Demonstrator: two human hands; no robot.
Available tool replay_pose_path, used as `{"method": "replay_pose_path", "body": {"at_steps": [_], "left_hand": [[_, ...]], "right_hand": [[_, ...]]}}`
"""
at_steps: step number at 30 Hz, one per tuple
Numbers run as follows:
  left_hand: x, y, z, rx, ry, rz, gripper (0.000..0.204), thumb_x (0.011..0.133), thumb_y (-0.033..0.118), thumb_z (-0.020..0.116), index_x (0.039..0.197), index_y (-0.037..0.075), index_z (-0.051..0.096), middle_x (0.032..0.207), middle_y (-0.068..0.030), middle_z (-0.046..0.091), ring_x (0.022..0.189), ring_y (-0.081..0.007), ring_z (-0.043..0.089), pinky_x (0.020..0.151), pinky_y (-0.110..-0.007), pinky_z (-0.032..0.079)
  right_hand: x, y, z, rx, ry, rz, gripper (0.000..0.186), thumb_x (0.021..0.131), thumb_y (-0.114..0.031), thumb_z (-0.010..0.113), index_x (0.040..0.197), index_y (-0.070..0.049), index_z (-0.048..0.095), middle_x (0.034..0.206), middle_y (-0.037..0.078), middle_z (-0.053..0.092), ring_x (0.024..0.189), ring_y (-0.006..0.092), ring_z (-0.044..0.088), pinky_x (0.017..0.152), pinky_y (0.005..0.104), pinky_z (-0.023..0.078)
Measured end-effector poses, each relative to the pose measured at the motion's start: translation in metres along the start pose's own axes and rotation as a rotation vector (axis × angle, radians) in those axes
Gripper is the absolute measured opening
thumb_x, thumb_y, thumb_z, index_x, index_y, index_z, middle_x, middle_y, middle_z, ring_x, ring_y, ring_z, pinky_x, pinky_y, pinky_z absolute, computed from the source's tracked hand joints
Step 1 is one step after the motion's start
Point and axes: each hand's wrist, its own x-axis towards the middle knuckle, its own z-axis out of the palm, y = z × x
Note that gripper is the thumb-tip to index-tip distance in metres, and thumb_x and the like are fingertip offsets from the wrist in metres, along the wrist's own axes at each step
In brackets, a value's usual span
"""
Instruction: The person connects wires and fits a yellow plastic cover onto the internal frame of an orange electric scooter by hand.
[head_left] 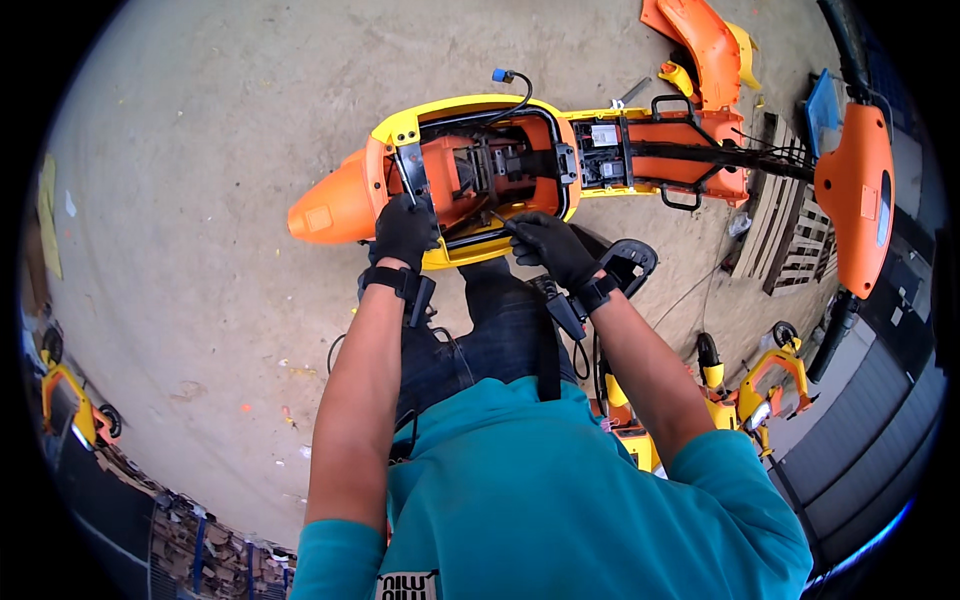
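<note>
Scooter [566, 165]: orange and yellow, set crosswise in front of the person, its middle directly below the 2 gloved hands.
Left hand [404, 230]: black-gloved, fingers curled in at the bay's left end; a slim silver rod [405, 182] runs up just beyond them, but from where I stand I cannot tell whether they clasp it.
Right hand [548, 248]: black-gloved too, fingertips drawn together at the bay's near edge; I cannot tell what, if anything, they pinch.
Open bay [540, 130]: between and just beyond the hands, orange-walled, with a dark mount [505, 160] inside.
Tail [330, 205]: orange and tapered, just left of the left hand.
Blue plug [502, 75]: beyond both hands, past the far rim, on a curved black cable (it pokes up like a periscope).
Silver-labelled box [604, 135]: beyond the right hand and to its right, sunk in the frame.
Handlebar shroud [862, 200]: orange, well to the right of the right hand.
Loose panels [705, 45]: orange and yellow, on the floor far beyond the right hand.
Pallets [790, 225]: wooden, right of the right hand, short of the shroud.
</note>
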Motion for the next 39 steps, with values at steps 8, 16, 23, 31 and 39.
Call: {"method": "replay_pose_path", "body": {"at_steps": [8,16,23,31,39], "left_hand": [[0.014,-0.002,-0.011,0.313,0.007,-0.005,0.021,0.091,0.019,0.058,0.083,0.0,0.065,0.063,-0.0099,0.063,0.055,-0.0211,0.063,0.053,-0.032,0.05],[-0.009,0.018,-0.007,-0.89,-0.198,-0.267,0.01,0.099,0.011,0.054,0.102,0.004,0.059,0.088,-0.0094,0.063,0.069,-0.0161,0.062,0.067,-0.031,0.057],[-0.001,0.009,-0.011,-0.821,-0.281,-0.227,0.014,0.1,0.011,0.051,0.109,0.004,0.059,0.087,-0.0064,0.06,0.068,-0.0122,0.056,0.061,-0.026,0.05],[-0.011,0.032,-0.03,-1.049,-0.515,-0.252,0.023,0.101,0.017,0.048,0.12,0.004,0.049,0.091,-0.0025,0.052,0.062,-0.0052,0.039,0.056,-0.019,0.037],[-0.011,0.037,-0.046,-0.856,-0.535,-0.257,0.026,0.101,0.019,0.046,0.12,0.001,0.05,0.09,-0.003,0.054,0.056,-0.0057,0.038,0.052,-0.02,0.035]], "right_hand": [[0.006,-0.002,-0.002,0.03,-0.003,-0.003,0.02,0.096,-0.021,0.059,0.108,-0.006,0.064,0.091,0.001,0.064,0.072,0.0087,0.062,0.066,0.023,0.052],[0.028,-0.005,0.028,0.297,-0.141,-0.073,0.024,0.1,-0.021,0.052,0.12,-0.008,0.056,0.095,0.004,0.064,0.079,0.0102,0.063,0.071,0.0265,0.055],[0.046,-0.002,0.062,0.199,-0.101,-0.153,0.023,0.093,-0.025,0.06,0.107,-0.007,0.056,0.088,0.003,0.063,0.072,0.0092,0.061,0.06,0.0251,0.051],[0.058,0.005,0.079,0.029,-0.1,-0.304,0.019,0.097,-0.022,0.056,0.099,-0.003,0.056,0.075,0.002,0.056,0.064,0.0066,0.053,0.057,0.0243,0.045],[0.084,0.015,0.095,0.022,-0.021,-0.448,0.025,0.089,-0.024,0.059,0.089,0.0,0.063,0.077,0.016,0.064,0.074,0.029,0.066,0.07,0.0361,0.05]]}}
